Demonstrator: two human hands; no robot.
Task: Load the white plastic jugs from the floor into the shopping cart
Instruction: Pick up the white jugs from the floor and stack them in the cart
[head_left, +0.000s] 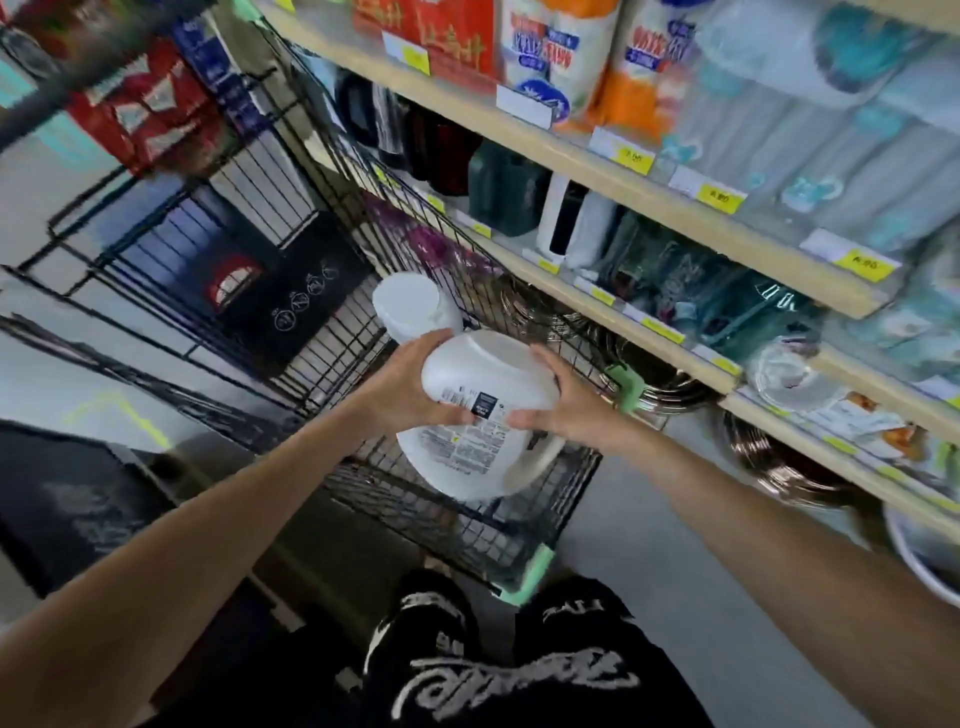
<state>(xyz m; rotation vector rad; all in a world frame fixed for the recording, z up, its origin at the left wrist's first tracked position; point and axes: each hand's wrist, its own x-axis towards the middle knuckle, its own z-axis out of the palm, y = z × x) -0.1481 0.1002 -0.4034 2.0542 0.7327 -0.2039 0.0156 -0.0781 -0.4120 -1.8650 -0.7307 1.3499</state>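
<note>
White jug (485, 382) is clamped by left hand (410, 387) and right hand (566, 408) grips above the shopping cart (415, 501) edge. Open room is seen beside a second jug (410, 312) inside.

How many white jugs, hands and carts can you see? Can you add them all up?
White plastic jugs: 2 (held white plastic jug; second white plastic jug in the cart)
Hands: 2 (left hand and right hand, both gripping the held jug)
Black wire shopping cart: 1
Total: 5
</note>
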